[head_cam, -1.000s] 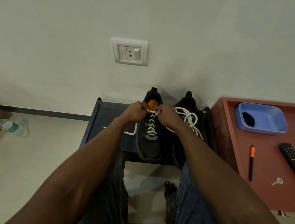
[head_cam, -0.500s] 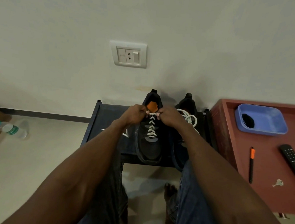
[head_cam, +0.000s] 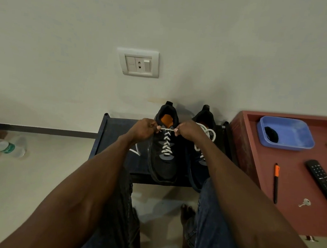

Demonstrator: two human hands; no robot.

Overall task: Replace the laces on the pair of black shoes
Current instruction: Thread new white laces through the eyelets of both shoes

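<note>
Two black shoes stand side by side on a dark low rack [head_cam: 115,139] against the wall. The left shoe [head_cam: 163,167] has an orange insole and a white lace [head_cam: 166,144] criss-crossed up its front. My left hand [head_cam: 143,130] and my right hand [head_cam: 189,130] each pinch one end of that lace at the top eyelets, and a short stretch runs taut between them. The right shoe [head_cam: 199,162] is partly hidden behind my right forearm. A loose bundle of white lace [head_cam: 210,133] lies on top of it.
A red-brown table [head_cam: 289,214] at the right carries a blue tray [head_cam: 292,133], an orange-and-black pen [head_cam: 275,182], a remote [head_cam: 323,182] and a key [head_cam: 305,202]. A water bottle [head_cam: 5,147] lies on the floor at left. My legs and a bare foot [head_cam: 187,213] are below the rack.
My hands have drawn slightly apart, pulling the lace straight across the top of the left shoe. The slack lace beside the left shoe has shortened.
</note>
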